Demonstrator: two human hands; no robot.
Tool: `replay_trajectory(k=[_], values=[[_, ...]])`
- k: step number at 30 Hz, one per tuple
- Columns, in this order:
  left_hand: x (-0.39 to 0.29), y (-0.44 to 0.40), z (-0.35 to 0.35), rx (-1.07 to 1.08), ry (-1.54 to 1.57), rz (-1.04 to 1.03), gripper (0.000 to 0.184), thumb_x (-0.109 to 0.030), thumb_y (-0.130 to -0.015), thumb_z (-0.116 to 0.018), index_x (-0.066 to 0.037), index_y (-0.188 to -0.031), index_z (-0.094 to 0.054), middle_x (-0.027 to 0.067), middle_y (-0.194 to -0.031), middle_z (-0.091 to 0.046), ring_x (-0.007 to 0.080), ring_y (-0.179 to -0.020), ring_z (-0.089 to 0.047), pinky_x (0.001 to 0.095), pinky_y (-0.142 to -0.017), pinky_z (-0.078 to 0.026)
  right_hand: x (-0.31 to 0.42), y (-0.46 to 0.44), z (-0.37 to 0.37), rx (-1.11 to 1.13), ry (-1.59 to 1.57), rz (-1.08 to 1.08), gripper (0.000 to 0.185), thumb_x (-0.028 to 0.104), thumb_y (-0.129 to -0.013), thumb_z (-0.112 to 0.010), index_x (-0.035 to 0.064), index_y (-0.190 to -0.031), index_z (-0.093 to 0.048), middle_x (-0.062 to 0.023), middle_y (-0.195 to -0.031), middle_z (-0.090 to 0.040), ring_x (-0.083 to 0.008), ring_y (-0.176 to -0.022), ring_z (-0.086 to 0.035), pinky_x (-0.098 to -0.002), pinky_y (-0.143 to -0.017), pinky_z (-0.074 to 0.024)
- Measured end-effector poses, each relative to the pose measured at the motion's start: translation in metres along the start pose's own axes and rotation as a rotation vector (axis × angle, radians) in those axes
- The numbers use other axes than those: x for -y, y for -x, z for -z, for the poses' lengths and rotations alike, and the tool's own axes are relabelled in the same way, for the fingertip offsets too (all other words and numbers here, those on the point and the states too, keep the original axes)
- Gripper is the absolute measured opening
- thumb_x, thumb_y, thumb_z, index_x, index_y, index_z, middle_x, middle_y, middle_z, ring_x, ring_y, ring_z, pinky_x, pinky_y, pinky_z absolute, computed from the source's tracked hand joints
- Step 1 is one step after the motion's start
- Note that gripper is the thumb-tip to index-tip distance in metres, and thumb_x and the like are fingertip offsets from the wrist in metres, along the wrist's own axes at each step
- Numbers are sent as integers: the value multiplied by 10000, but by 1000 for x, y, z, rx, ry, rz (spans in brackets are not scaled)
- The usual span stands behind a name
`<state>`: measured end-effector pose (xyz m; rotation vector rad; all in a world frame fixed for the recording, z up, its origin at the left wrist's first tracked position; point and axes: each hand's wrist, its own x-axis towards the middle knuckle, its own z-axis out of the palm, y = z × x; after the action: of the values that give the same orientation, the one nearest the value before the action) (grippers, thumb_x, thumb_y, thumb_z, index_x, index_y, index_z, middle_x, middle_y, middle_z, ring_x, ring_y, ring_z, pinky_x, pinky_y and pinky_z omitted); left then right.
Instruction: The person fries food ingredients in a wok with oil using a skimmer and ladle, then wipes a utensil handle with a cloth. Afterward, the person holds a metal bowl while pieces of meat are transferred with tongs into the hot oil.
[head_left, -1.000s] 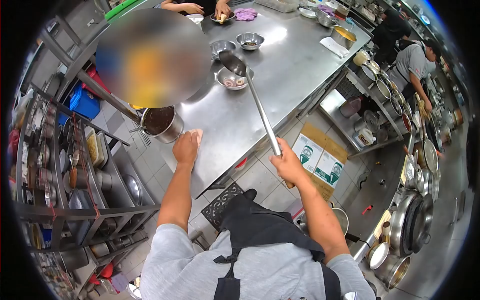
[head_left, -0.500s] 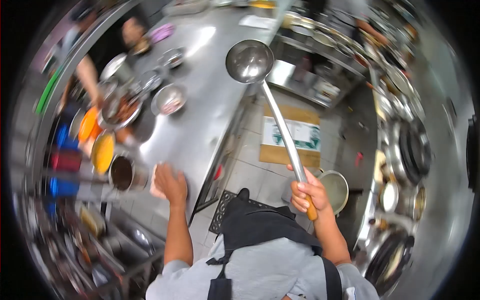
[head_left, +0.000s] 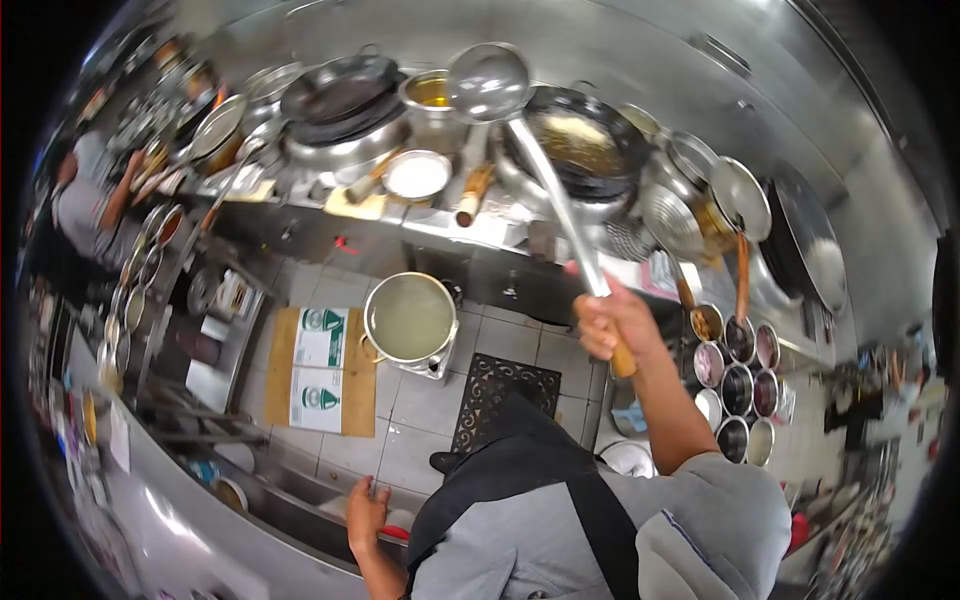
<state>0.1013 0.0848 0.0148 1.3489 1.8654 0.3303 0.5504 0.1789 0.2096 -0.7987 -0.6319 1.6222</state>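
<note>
My right hand [head_left: 618,325] is wrapped round the wooden-ended handle of a long steel ladle [head_left: 560,200]. The ladle points up and away from me, and its round bowl appears between a pot of yellow oil [head_left: 430,92] and a dark wok [head_left: 600,150] holding brown liquid with pale foam. How far the bowl is above them I cannot tell. Low on the left, my left hand [head_left: 367,515] hangs beside the steel counter [head_left: 200,530], fingers partly spread, with nothing seen in it.
A large pot of cloudy liquid [head_left: 410,318] stands low on the floor side, beside flattened cardboard [head_left: 355,390]. A black mat [head_left: 505,395] lies near my feet. Another dark wok [head_left: 340,95], strainers [head_left: 672,215] and several ingredient tubs [head_left: 737,388] line the range. Another person [head_left: 90,205] works far left.
My view has swung right, from the prep counter to the range. My left hand has left the countertop and a pale thing there. My right hand keeps its hold on the ladle.
</note>
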Motion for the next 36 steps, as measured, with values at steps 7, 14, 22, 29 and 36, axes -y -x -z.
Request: replay_trajectory(k=[7, 14, 22, 29, 36], values=[[-63, -35, -28, 184, -275, -170, 498, -260, -810, -657, -2, -1220, -546, 230, -1214, -558, 363, -1137, -529, 413, -959, -418, 50, 69, 122, -826, 953, 162, 538, 95, -815, -542, 79, -1317, -347, -125, -723, -565, -235, -506, -553, -356, -477, -455], [-177, -55, -96, 288, -440, -437, 488, -320, -815, -641, -13, -1186, -564, 217, -1184, -578, 366, -1113, -538, 410, -936, -428, 30, 117, 242, -1066, 1529, -191, 548, 112, -812, -538, 38, -1307, -316, -329, -932, -598, -485, -889, -577, -545, -792, -443], [-354, -30, -204, 540, -346, -714, 452, -311, -850, -634, -24, -1192, -562, 196, -1152, -597, 330, -988, -593, 370, -852, -466, -12, 111, 333, -963, 1338, 54, 644, 156, -831, -580, 24, -1380, -269, -289, -1234, -493, -440, -1069, -533, -490, -895, -430], [-440, -21, -293, 999, -186, -769, 497, -290, -898, -601, -20, -1294, -469, 138, -1178, -591, 216, -1062, -577, 318, -908, -454, -3, 135, 314, -979, 1283, 124, 610, 156, -811, -625, 48, -1353, -368, -216, -1169, -521, -386, -1095, -505, -434, -922, -414], [-525, -31, -411, 1242, 420, 41, 404, -413, -863, -621, -82, -1068, -513, 80, -891, -596, 197, -751, -603, 354, -659, -519, -48, 172, 271, -1127, 1185, 149, 644, 133, -800, -668, 23, -1360, -368, -240, -1181, -499, -393, -1071, -512, -424, -893, -422]])
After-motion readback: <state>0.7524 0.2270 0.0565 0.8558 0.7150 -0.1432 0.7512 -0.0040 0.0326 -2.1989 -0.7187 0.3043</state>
